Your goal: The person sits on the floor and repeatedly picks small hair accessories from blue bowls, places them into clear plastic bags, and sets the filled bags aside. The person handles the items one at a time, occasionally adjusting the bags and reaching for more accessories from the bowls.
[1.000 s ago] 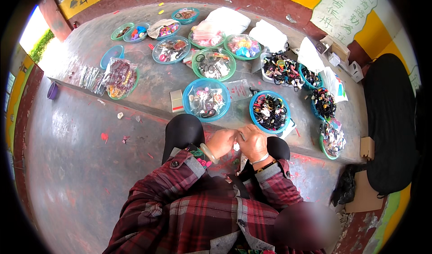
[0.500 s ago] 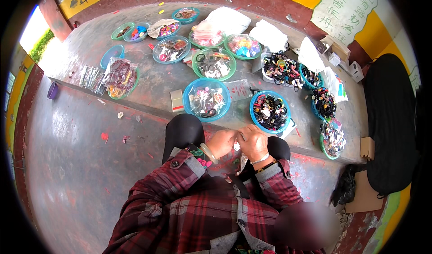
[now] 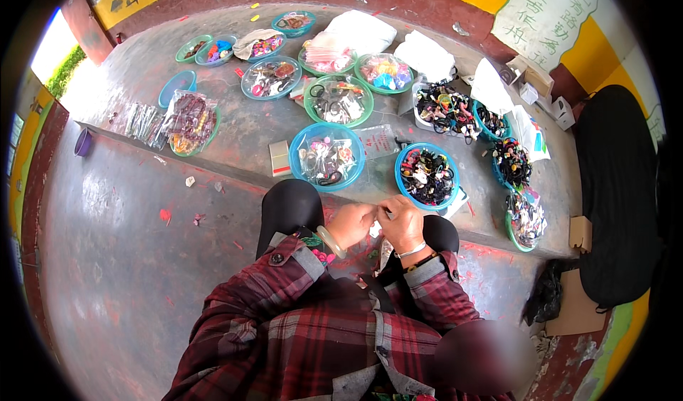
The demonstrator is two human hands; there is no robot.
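My left hand (image 3: 353, 225) and my right hand (image 3: 403, 226) meet in front of my knees, fingertips pinched close together. A small white piece (image 3: 375, 229) shows between them; its kind is too small to tell. Whatever else the fingers hold is hidden by the hands. Just beyond my right hand stands a blue basket (image 3: 400, 185) heaped with black hair ties (image 3: 428, 176) bearing small coloured and white bits. Ahead of my left hand is another blue basket (image 3: 293, 162), with small clear bags of hair accessories in it.
Several more baskets of accessories stand on the raised concrete step, among them a green one (image 3: 307, 109). White sacks (image 3: 359, 31) lie farther back. A small flat box (image 3: 279, 159) sits near the step's edge. At right are a long black covered object (image 3: 617, 195) and cardboard (image 3: 575, 305).
The right hand's fingers have shifted slightly, and the small white piece between the hands shows a little more. The baskets have stayed in place.
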